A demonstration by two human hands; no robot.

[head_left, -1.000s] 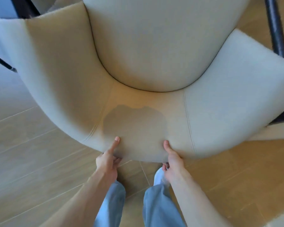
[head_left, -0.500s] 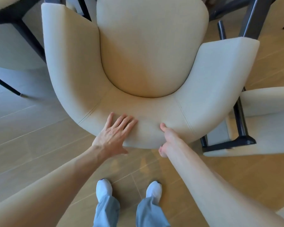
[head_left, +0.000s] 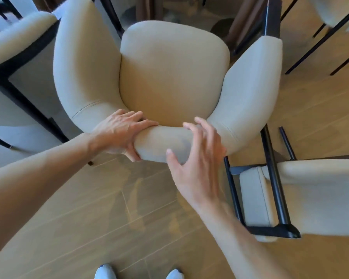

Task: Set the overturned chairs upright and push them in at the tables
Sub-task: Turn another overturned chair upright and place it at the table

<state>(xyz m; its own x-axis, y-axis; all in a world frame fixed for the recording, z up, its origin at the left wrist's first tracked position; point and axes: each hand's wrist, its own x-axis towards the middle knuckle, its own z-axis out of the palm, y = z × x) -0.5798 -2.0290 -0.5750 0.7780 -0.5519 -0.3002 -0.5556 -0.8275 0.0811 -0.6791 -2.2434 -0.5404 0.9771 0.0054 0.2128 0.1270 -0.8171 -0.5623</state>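
At the table's edge, you are sliding the upright chair (head_left: pixel 173 77) farther in than a moment ago; your left hand (head_left: pixel 119 135) is clasping its backrest while your right hand (head_left: pixel 195 158), spread wide, is lifting away.

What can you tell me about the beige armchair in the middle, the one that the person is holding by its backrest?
The beige armchair stands upright on the wooden floor, seen from above. It has a rounded seat cushion, a curved padded backrest that wraps into two arms, fabric-like upholstery with visible seams, and dark legs. The left hand grips the backrest top; the right hand is open beside it, fingers spread, blurred. Its front faces dark table legs.
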